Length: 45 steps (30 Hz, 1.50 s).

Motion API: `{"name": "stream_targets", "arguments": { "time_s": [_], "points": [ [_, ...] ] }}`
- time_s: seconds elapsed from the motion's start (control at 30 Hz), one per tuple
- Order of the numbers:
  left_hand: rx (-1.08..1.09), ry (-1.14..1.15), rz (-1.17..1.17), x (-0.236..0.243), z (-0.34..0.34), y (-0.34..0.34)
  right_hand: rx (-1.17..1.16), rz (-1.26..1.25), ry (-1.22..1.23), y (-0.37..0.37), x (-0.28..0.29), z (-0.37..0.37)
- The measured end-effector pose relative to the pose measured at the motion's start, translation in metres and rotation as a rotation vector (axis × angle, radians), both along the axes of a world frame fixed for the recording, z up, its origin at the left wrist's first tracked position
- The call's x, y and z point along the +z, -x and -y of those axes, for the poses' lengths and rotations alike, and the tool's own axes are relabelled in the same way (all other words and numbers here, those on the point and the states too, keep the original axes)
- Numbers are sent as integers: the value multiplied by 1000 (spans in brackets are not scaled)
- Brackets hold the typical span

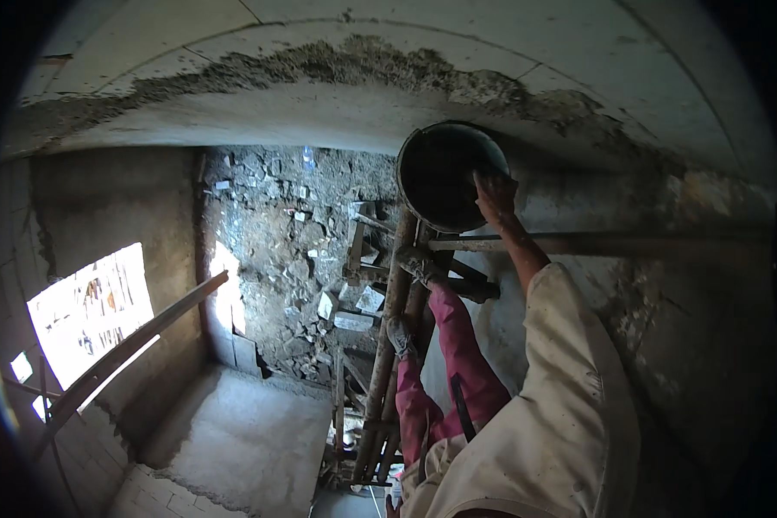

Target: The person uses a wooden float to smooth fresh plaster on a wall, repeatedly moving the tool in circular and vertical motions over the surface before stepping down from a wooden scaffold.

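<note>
A round dark bucket [408, 192] stands against the wall, on or next to wooden poles. My right hand [497, 197] reaches over its right rim, with the fingers bent and closed. What the fingers hold, if anything, is lost in the dark inside of the bucket, and its contents are too dark to make out. At the lower edge, beside my clothing, a small dark part of my left hand [393, 508] shows; its fingers are mostly hidden.
My feet in worn shoes [401, 337] stand on narrow wooden poles [376, 380], high above a floor strewn with rubble [298, 259]. A wooden beam [138, 341] slants at the left, near a bright window opening [91, 306]. Ahead rises a plastered wall [319, 112] with rough mortar.
</note>
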State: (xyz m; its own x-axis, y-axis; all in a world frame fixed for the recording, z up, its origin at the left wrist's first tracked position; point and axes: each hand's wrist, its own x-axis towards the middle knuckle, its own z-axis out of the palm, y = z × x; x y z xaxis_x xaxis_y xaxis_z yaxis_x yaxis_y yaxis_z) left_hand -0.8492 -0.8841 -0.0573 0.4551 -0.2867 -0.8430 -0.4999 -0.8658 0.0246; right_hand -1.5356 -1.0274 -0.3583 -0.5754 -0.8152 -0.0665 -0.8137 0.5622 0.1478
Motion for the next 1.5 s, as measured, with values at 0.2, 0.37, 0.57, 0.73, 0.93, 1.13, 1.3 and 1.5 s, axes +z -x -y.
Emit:
{"name": "stream_targets", "arguments": {
  "time_s": [0.2, 0.37, 0.57, 0.73, 0.93, 1.13, 1.3, 1.5],
  "points": [
    [60, -56, 39, -20, -4, 34, -19, -13, -366, 37, -82, 4],
    [58, -34, 21, -3, -10, 26, -57, 219, -178, 49, -51, 0],
    [67, 94, -134, 20, -20, 2, -426, 466, -116, -8, 111, -24],
    [93, 252, -346, 3, -4, -17, -440, 409, 229, -77, 226, -51],
    [54, 442, -559, -44, 6, -59, -422, 639, 799, -141, 313, -32],
    [-146, 564, -427, -46, -5, -105, -200, 1385, 1247, -210, 438, 25],
    [-117, 677, -269, -23, -34, -152, -108, 1900, 1245, -249, 483, 39],
    [308, 883, -70, 3, -93, -168, 284, 2016, 976, -344, 500, 114]
  ]
}}
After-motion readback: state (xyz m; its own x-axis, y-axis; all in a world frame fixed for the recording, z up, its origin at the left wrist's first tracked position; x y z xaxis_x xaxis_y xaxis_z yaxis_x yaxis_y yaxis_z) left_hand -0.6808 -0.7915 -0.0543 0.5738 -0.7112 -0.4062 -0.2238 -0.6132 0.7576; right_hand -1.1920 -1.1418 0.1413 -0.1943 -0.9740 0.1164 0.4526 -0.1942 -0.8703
